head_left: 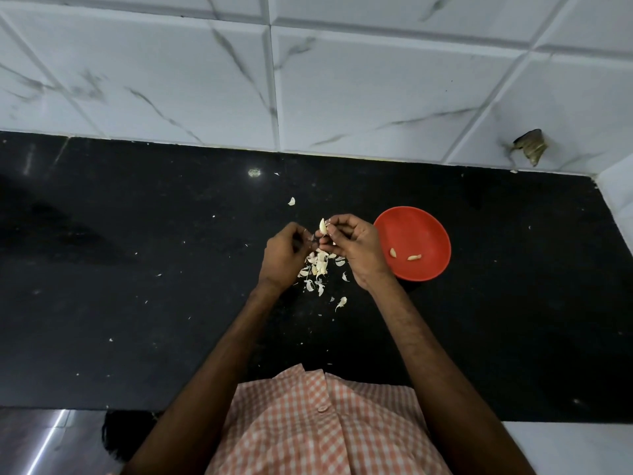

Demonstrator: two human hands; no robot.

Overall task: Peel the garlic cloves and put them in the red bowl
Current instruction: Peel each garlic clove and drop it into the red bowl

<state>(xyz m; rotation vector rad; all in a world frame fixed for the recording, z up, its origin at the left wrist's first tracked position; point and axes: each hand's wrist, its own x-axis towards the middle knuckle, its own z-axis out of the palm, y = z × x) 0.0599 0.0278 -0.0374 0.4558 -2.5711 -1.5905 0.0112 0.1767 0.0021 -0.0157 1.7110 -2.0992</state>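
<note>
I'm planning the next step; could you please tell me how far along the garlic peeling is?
Done: two peeled cloves in the red bowl. In hand: the right hand holds a clove, the left hand beside it. Left: a pile of cloves and skins on the counter.

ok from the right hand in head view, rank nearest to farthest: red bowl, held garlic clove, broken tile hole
1. garlic clove, pinched in the right hand
2. red bowl, just right of it
3. broken tile hole, far right on the wall
</note>
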